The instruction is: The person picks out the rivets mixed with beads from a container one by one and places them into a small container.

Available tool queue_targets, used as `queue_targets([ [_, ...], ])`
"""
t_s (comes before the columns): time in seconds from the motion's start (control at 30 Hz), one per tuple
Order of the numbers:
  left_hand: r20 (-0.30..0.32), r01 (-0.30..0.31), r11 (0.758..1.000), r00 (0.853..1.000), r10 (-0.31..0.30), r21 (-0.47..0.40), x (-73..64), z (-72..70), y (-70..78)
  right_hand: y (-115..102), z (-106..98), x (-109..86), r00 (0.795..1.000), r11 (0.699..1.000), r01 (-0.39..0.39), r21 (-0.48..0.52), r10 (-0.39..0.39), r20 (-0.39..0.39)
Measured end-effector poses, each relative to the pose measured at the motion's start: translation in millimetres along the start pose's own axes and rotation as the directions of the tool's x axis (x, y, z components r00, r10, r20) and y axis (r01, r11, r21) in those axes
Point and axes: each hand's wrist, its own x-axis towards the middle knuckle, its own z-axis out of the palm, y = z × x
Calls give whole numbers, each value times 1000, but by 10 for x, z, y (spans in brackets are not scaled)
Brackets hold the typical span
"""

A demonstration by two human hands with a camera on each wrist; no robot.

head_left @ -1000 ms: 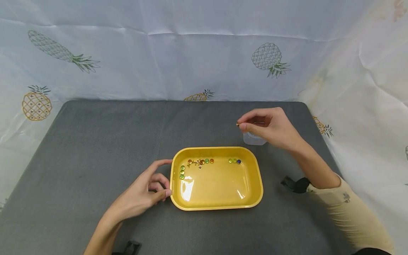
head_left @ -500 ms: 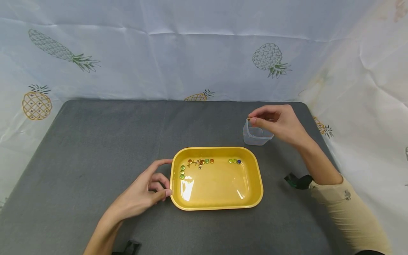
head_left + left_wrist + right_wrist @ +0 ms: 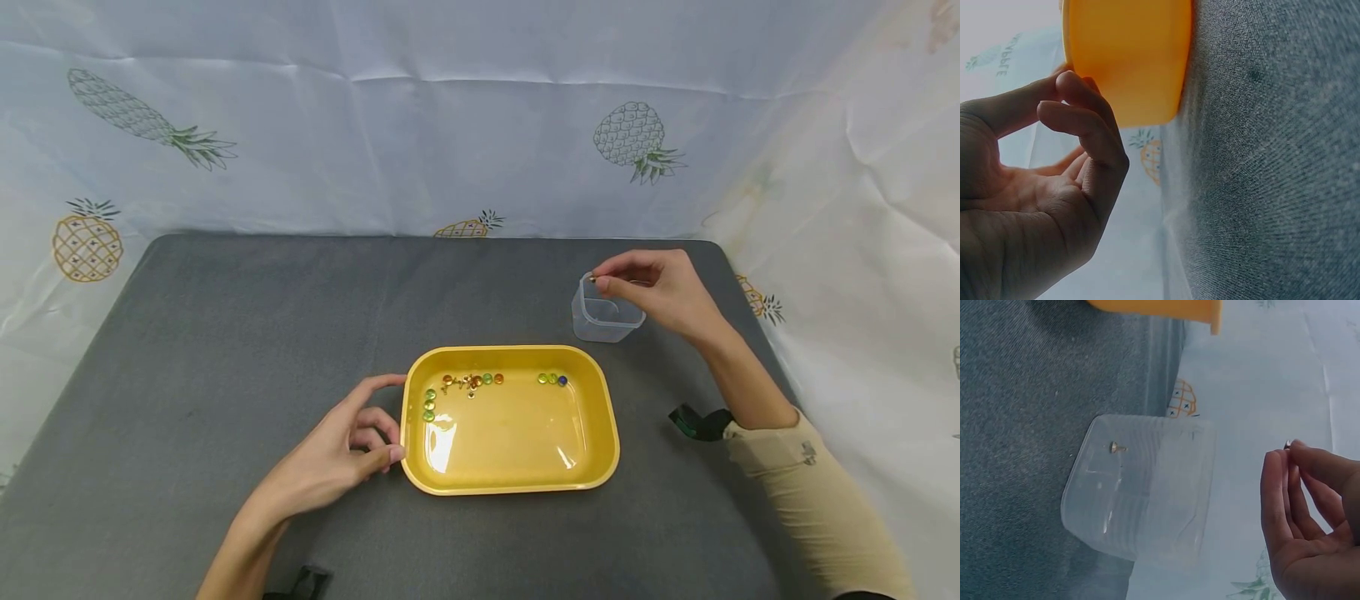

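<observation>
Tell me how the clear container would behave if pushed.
The clear container looks like thin plastic, so it is probably light and slightly flexible. It sits flat on the gray table, so a low push would likely slide it rather than tip it.

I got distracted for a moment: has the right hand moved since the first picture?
Yes: in the head view, the right hand moved rightward, judged against the yellow tray.
</observation>
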Motion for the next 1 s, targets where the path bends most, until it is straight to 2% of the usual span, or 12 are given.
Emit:
queue_targets([
  [0.4, 0, 4, 1000, 1000, -4, 3, 1, -4, -3, 177, -13, 40, 1000, 1000, -11, -26, 11, -15],
  [1.0, 0, -4, 1000, 1000, 4, 5, 0, -1, 1, 329, 40, 43, 999, 997, -35, -68, 34, -15],
])
